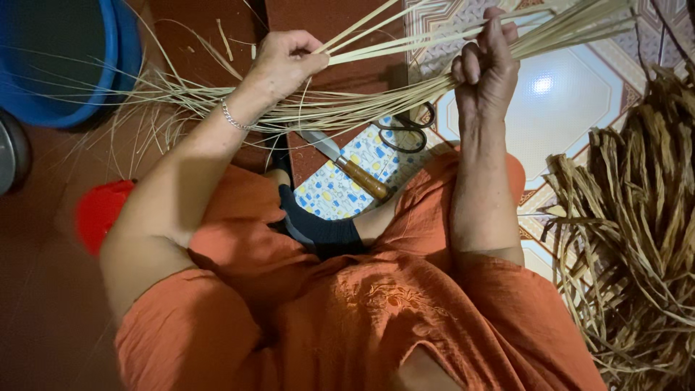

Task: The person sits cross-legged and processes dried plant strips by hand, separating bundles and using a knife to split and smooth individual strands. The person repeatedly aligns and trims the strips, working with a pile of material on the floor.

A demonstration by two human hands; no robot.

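Left hand (286, 61) pinches a few strips, right hand (486, 72) clamps the straw bundle (376, 101); best keep tension even while separating.

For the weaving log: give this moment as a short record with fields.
left hand: pinching a few pale strips pulled up from the bundle
right hand: fist closed around the bundle
knife: wooden handle, on the patterned mat below the bundle
scissors: beside the knife, partly under the strips
pile: darker dried strips, at the person's right
tub: blue, upper left
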